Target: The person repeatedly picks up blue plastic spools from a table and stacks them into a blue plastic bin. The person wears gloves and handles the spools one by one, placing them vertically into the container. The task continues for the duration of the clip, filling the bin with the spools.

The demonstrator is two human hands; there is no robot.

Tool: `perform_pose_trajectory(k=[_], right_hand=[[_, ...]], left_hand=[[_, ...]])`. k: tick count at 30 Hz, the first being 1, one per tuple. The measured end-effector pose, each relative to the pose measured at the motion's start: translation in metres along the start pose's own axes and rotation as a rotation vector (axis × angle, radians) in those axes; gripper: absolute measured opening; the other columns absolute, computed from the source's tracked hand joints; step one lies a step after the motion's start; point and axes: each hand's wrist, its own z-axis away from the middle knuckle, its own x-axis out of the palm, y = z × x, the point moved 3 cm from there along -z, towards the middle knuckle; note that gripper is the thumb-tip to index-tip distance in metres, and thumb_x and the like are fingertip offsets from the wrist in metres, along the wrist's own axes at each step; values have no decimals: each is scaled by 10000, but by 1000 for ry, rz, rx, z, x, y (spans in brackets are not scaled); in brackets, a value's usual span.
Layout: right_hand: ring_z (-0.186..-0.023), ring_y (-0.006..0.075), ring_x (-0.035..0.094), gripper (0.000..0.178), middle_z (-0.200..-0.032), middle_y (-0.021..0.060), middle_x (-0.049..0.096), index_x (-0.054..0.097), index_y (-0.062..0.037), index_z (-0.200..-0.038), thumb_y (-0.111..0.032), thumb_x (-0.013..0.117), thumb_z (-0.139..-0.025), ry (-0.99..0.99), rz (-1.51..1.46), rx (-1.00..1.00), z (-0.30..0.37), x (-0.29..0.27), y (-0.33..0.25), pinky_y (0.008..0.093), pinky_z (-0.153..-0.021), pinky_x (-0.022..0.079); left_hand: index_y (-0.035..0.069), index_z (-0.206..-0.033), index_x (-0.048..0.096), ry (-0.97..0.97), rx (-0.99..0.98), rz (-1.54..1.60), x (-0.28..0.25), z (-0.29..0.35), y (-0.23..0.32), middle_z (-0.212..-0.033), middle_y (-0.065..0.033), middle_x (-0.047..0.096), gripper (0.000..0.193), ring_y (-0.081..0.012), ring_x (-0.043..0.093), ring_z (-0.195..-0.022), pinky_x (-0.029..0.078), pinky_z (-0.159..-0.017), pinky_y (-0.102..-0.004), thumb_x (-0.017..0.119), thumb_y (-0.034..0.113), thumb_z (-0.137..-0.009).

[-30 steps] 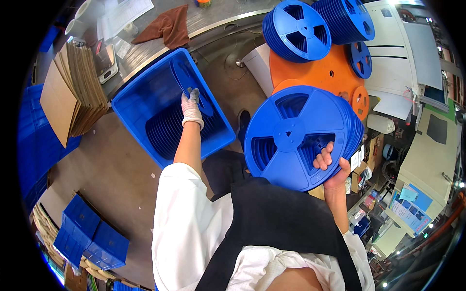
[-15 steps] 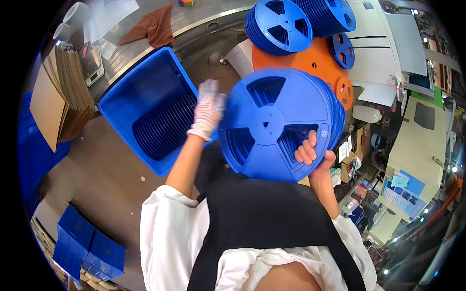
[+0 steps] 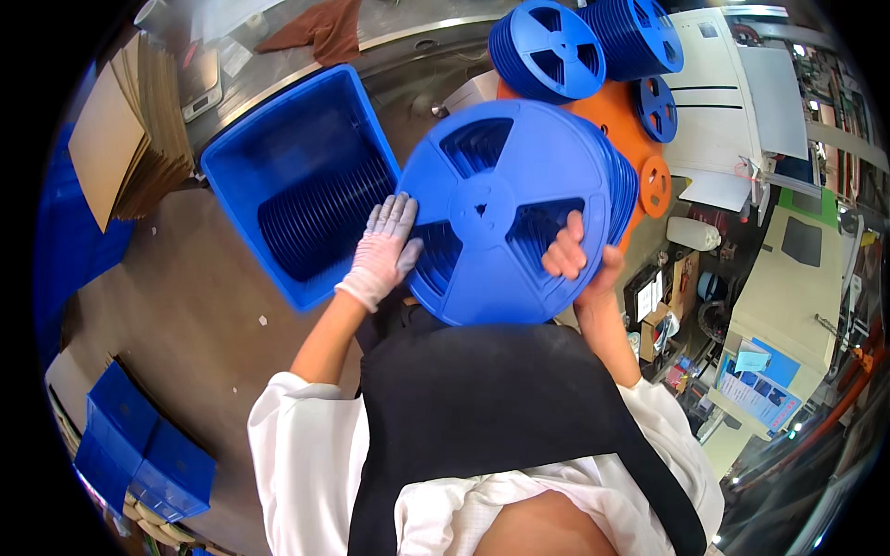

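Observation:
A thick stack of blue plastic reels (image 3: 538,171), its round face toward me, stands in front of my chest. My bare right hand (image 3: 582,258) grips it at the lower right, fingers through one of the cut-outs and thumb outside the rim. At the stack's left edge is my left hand (image 3: 380,250) in a striped white-grey glove, fingers extended and thumb apart; whether it presses on the rim I cannot tell. Just left of that hand, a blue bin (image 3: 295,116) holds a row of dark blue reels (image 3: 320,222) on edge.
An orange round table (image 3: 607,116) carries more blue reel stacks (image 3: 547,51) and a small orange reel (image 3: 654,185). At left, cardboard sheets (image 3: 125,134) stand beside a metal bench (image 3: 389,23) with a brown cloth (image 3: 320,30). Blue boxes (image 3: 139,445) sit lower left.
The reel stack has shifted left and slightly up in the picture, with my right hand on it. My left hand has come down beside the stack's left edge. The whole view has shifted somewhat.

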Motion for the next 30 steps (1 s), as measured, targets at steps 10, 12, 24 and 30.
perform_pose_trajectory(k=[10, 12, 24, 30], right_hand=[[-725, 158, 500, 451, -802, 33, 520, 513, -19, -1122, -347, 673, -857, -20, -89, -13, -28, 11, 2, 351, -745, 439], [-792, 215, 576, 513, -890, 94, 588, 505, 21, -1207, -345, 639, -873, 130, 10, -26, -29, 17, 4, 389, -787, 496], [-796, 174, 513, 452, -873, 43, 504, 488, 10, -1202, -275, 624, -879, 250, 70, -29, -18, 15, 17, 368, -799, 475], [-805, 187, 553, 434, -881, 61, 553, 511, 6, -1192, -280, 612, -881, 226, 82, -29, -20, 12, 17, 383, -805, 518]], left_hand=[[27, -1240, 568, -144, 293, -40, -51, 49, 33, -1295, -153, 575, 567, -362, 515, -1257, 445, -1032, -472, 726, 262, -749], [47, -1214, 592, -114, 231, 34, -62, 61, 34, -1267, -149, 602, 453, -365, 561, -1205, 506, -968, -428, 698, 133, -781], [33, -1172, 579, 548, -617, 1776, -104, 146, -26, -1094, -148, 654, 398, -326, 639, -1082, 625, -819, -473, 763, 138, -836], [37, -1168, 579, 585, -620, 1827, -90, 154, -29, -1086, -144, 654, 402, -329, 649, -1061, 620, -821, -488, 769, 154, -833]])
